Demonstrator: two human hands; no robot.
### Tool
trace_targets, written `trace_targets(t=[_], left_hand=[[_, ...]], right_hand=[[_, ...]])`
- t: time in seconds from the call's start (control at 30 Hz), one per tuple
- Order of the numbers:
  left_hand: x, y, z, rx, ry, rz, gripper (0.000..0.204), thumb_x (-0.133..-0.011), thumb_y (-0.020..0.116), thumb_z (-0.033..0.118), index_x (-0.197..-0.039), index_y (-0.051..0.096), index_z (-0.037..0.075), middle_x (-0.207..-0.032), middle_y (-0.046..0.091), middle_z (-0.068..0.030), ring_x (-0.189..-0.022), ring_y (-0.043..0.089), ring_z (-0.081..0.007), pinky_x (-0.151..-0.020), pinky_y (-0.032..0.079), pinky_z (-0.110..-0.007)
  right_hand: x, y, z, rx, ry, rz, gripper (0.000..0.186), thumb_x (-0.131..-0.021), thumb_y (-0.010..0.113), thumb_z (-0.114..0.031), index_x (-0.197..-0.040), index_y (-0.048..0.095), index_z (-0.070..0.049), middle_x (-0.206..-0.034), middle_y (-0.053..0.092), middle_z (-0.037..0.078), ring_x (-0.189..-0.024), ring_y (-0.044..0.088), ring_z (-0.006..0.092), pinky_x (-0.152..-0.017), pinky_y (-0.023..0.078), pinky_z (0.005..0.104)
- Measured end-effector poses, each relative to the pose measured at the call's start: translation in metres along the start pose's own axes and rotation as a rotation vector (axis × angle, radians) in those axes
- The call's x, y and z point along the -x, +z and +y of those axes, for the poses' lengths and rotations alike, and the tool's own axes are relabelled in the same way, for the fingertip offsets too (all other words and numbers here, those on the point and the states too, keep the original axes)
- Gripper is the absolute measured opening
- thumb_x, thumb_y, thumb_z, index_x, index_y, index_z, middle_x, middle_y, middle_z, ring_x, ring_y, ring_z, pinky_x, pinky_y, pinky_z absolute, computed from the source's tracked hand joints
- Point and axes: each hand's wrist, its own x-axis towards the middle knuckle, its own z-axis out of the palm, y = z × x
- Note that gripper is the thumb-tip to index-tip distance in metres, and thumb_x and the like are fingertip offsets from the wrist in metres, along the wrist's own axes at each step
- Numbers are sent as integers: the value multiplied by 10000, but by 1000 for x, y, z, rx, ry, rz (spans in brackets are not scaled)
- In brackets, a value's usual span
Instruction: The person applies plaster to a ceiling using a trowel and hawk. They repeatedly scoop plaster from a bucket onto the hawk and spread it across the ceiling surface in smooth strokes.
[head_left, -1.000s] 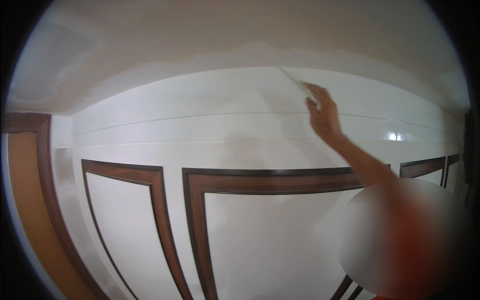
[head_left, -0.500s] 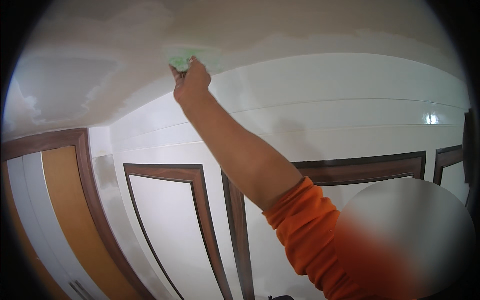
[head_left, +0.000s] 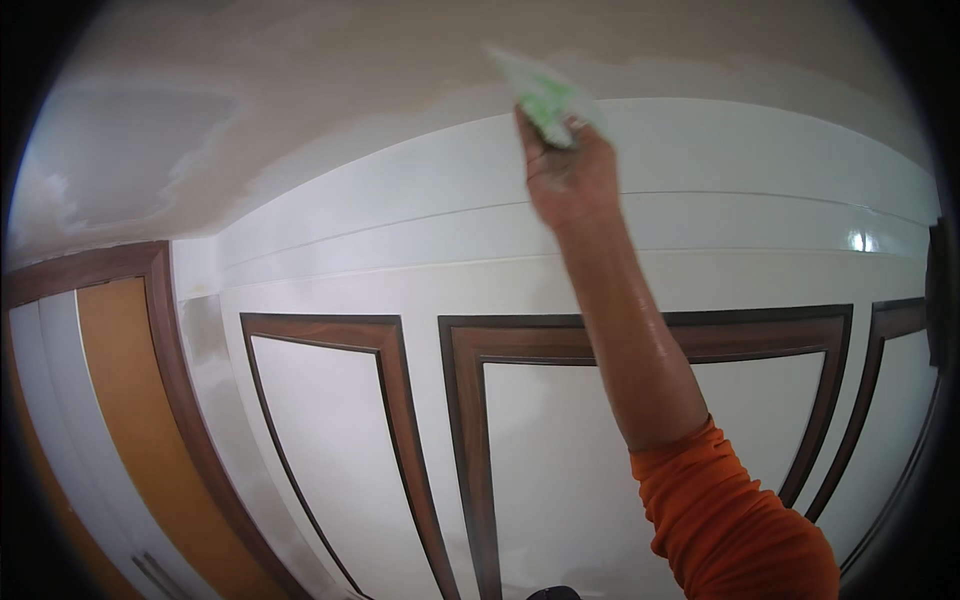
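Observation:
My right hand (head_left: 568, 165) is raised high at the end of an arm in an orange sleeve, its fingers closed round a putty spreader (head_left: 550, 98). The spreader is flat, pale and see-through, with green patches, and is blurred by motion. Its wide blade points up and left, over the line where the ceiling (head_left: 400, 60) meets the white wall (head_left: 400, 215). Whether the blade touches the ceiling I cannot tell. Grey-beige coating with uneven, paler patches covers the ceiling. My left hand is out of view.
Dark brown moulding frames (head_left: 465, 420) run along the white wall. At the left stands a wardrobe with orange and grey doors (head_left: 125, 400) inside a brown frame (head_left: 165, 330). A small dark rounded thing (head_left: 555, 593) shows at the lower edge.
My right hand has swung to the right with the spreader, away from the ceiling area further left. The spreader has tilted, and the forearm now stands more upright.

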Motion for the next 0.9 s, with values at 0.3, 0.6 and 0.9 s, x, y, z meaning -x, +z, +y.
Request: trace_targets(t=[0.3,0.6,0.9], left_hand=[[-102,17,89,216,45,-136,468,-950,554,220,-1372,531,19,-1130,685,-202,-1008,660,-327,-823,508,-415],[-147,59,150,292,162,-366,458,-950,554,220,-1360,537,18,-1121,685,-200,-999,657,-323,-819,507,-413],[-130,76,165,288,144,-408,447,-950,554,219,-1349,544,17,-1113,686,-198,-991,654,-319,-815,507,-411]], right_hand=[[25,-17,-18,355,-42,167,313,-919,590,-73,-1204,520,35,-1116,593,119,-1036,590,248,-892,548,398],[17,-54,-291,1737,-1236,142,263,-881,599,-37,-1137,634,11,-921,675,229,-842,659,390,-765,514,430],[-29,61,-284,2891,-2291,-1121,502,-861,641,-185,-1351,583,-278,-1463,463,-95,-1275,429,200,-993,409,392]])
